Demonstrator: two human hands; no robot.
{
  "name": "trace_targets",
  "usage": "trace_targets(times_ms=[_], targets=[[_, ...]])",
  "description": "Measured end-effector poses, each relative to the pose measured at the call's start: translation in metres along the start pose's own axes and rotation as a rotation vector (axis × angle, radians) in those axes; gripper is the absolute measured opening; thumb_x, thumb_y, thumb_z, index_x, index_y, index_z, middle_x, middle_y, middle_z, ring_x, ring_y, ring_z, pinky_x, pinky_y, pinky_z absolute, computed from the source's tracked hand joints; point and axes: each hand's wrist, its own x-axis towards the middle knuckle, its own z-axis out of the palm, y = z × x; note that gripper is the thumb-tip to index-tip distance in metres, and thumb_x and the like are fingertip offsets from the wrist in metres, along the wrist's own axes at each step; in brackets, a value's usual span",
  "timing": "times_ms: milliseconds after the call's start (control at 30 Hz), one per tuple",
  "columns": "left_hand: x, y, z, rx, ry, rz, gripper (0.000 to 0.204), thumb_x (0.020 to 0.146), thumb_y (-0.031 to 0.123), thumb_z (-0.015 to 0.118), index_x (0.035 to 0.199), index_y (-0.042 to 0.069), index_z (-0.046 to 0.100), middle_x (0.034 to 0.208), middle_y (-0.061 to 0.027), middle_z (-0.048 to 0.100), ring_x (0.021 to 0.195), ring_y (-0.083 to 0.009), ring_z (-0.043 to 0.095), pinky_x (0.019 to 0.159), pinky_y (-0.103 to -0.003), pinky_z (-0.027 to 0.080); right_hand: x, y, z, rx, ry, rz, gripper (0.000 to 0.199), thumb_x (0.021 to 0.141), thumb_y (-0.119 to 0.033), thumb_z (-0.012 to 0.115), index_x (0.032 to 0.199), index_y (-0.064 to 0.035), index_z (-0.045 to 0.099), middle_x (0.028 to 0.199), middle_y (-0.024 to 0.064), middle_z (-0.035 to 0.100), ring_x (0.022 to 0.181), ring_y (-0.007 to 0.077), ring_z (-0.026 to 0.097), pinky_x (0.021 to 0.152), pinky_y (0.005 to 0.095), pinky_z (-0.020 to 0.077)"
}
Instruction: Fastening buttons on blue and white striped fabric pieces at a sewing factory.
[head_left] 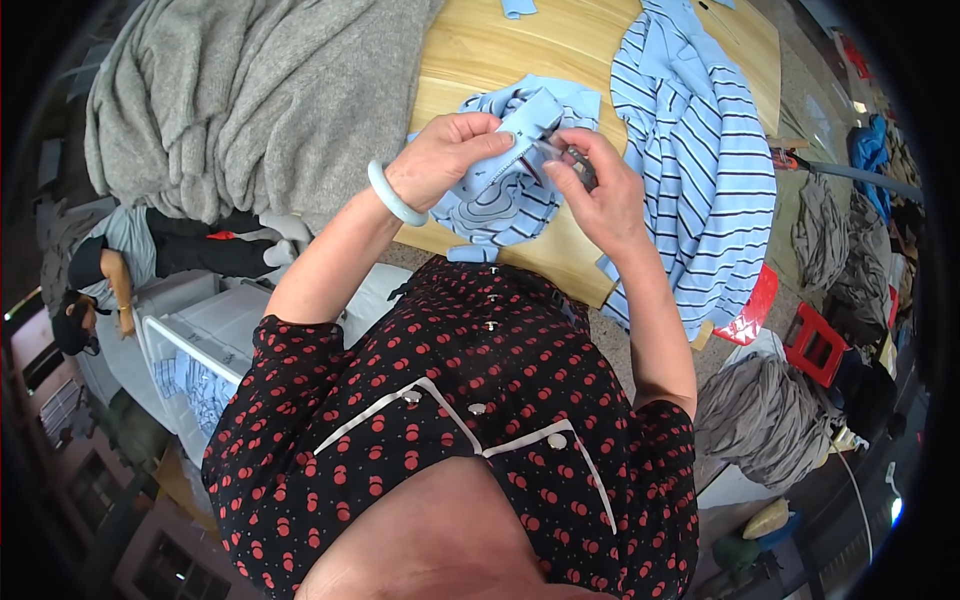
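Note:
My left hand [450,158] is closed on a plain light blue band [533,117] of a blue striped garment [500,212], pinching it between thumb and fingers. A pale bangle rings that wrist. The rest of this garment lies bunched on the wooden table [470,62] under my hands. Against the band's right edge works my right hand [606,195], its fingers closed round what look like small thread snips [579,170] with a dark handle. Their tips are blurred beside the fabric, so I cannot tell whether they touch it.
Grey knitted fabric [250,100] heaps over the table's left side. More blue striped garments [690,170] drape off its right side. A red stool [815,342] and grey cloth piles [765,420] stand at right. A white bin [190,350] and another person [120,270] are at left.

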Motion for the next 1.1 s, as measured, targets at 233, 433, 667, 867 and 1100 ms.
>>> trace_targets(times_ms=[233, 433, 667, 867, 1100], targets=[[0.0, 0.006, 0.006, 0.259, -0.051, 0.039, 0.016, 0.082, 0.018, 0.049, 0.079, 0.004, 0.057, 0.063, 0.0059, 0.05, 0.054, -0.0002, 0.041, 0.046, -0.016, 0.033, 0.0, -0.006, -0.006, -0.124, -0.012, -0.175, 0.027, 0.07, -0.014, 0.064, 0.093, -0.0043, 0.054, 0.083, 0.0067, 0.058, 0.064, 0.0152, 0.057, 0.052, 0.0243, 0.0444], [0.002, 0.004, 0.006, 0.226, -0.07, 0.009, 0.016, 0.082, 0.018, 0.049, 0.079, 0.004, 0.057, 0.065, 0.0052, 0.051, 0.055, -0.0009, 0.043, 0.048, -0.016, 0.034, -0.001, -0.004, -0.01, -0.132, -0.01, -0.218, 0.024, 0.07, -0.013, 0.064, 0.09, -0.0044, 0.056, 0.081, 0.0071, 0.059, 0.062, 0.0159, 0.057, 0.052, 0.0243, 0.0444], [-0.001, 0.009, 0.012, 0.03, -0.058, -0.054, 0.014, 0.081, 0.017, 0.05, 0.081, 0.004, 0.057, 0.07, 0.0028, 0.054, 0.062, -0.0027, 0.047, 0.056, -0.018, 0.039, -0.008, 0.001, -0.008, -0.089, 0.068, -0.132, 0.021, 0.07, -0.011, 0.064, 0.089, -0.0035, 0.057, 0.078, 0.0082, 0.06, 0.064, 0.0168, 0.058, 0.055, 0.0239, 0.0448], [0.003, 0.007, 0.012, 0.103, -0.08, -0.044, 0.013, 0.081, 0.016, 0.05, 0.08, 0.004, 0.056, 0.068, 0.0034, 0.053, 0.059, -0.0024, 0.046, 0.053, -0.017, 0.038, -0.01, 0.0, 0.003, 0.027, 0.091, -0.082, 0.019, 0.074, -0.008, 0.061, 0.091, -0.0029, 0.055, 0.08, 0.0057, 0.059, 0.067, 0.0106, 0.056, 0.057, 0.0209, 0.0429], [0.015, -0.009, 0.009, 0.097, -0.147, -0.003, 0.018, 0.084, 0.021, 0.048, 0.084, 0.004, 0.056, 0.071, 0.0034, 0.052, 0.062, -0.0019, 0.044, 0.055, -0.017, 0.036, -0.002, -0.008, 0.014, 0.673, 0.068, 0.282, 0.025, 0.076, -0.004, 0.057, 0.099, -0.0015, 0.047, 0.078, -0.0009, 0.053, 0.071, 0.0044, 0.049, 0.062, 0.0177, 0.0393]])
